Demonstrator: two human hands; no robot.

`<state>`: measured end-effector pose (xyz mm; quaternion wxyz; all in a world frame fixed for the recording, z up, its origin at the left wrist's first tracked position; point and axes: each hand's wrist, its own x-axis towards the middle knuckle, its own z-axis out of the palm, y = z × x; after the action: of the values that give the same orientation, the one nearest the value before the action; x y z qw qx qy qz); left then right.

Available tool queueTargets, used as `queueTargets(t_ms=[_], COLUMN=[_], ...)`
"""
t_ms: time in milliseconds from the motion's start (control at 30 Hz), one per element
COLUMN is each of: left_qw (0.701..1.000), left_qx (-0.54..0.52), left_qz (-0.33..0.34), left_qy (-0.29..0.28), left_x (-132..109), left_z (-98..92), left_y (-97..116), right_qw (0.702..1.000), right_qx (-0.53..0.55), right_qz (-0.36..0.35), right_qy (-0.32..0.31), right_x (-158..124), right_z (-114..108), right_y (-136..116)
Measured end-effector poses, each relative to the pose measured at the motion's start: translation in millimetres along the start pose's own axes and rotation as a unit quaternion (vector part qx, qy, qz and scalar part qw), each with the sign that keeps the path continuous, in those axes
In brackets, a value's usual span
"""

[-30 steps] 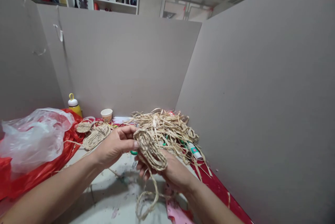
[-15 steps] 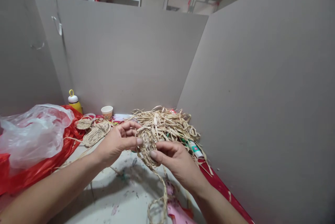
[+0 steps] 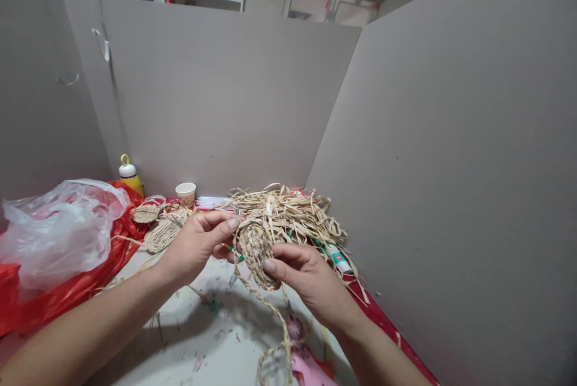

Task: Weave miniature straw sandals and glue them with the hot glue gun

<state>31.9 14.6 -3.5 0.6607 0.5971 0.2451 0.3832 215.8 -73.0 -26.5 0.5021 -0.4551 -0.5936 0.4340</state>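
An oval coil of braided straw point(image 3: 256, 257) is held up over the table, seen face-on. My right hand point(image 3: 306, 278) grips its right edge between thumb and fingers. At the coil's upper left, my left hand point(image 3: 202, 245) is closed, thumb against forefinger, on the loose straw braid point(image 3: 258, 297) coming off the coil. That braid hangs down and loops near the pink tool point(image 3: 311, 368), which looks like a glue gun and is partly cut off by the lower edge. Behind the hands lies a heap of dry straw strips point(image 3: 288, 211).
Finished-looking oval straw coils point(image 3: 164, 232) lie at the left back beside a paper cup point(image 3: 186, 193) and a yellow bottle point(image 3: 130, 178). Red and clear plastic bags point(image 3: 63, 229) fill the left side. Grey partitions point(image 3: 225, 91) enclose the table point(image 3: 180, 338). A white-and-green tube point(image 3: 338, 258) lies right.
My left hand has shifted off the coil's face to its left edge and drawn the loose braid outward there. My right hand keeps its grip on the coil.
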Motion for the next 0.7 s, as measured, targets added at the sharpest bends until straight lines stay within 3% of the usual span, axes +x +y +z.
queueTargets(t_ms=[167,333,433,567,700], left_qw=[0.997,0.997,0.997,0.996,0.997], left_qx=[0.052,0.055,0.047,0.054,0.059], left_qz=[0.042,0.06,0.063,0.068,0.052], left_qy=[0.038,0.006,0.014,0.019,-0.011], left_x=[-5,-8,-10,-15,-21], left_z=[3.4,2.8,4.6,11.8,18.8], left_y=[2,3,4,4,0], right_qw=[1.0,1.0,0.999,0.993,0.99], right_qx=[-0.015,0.021,0.047,0.082,0.006], right_qz=[0.0,0.006,-0.011,-0.042,-0.047], right_qy=[-0.017,-0.018,-0.014,0.069,0.133], right_x=[0,0,-1,-4,-8], right_z=[-2,-1,0,5,13], right_y=[3,0,-3,-4,-5])
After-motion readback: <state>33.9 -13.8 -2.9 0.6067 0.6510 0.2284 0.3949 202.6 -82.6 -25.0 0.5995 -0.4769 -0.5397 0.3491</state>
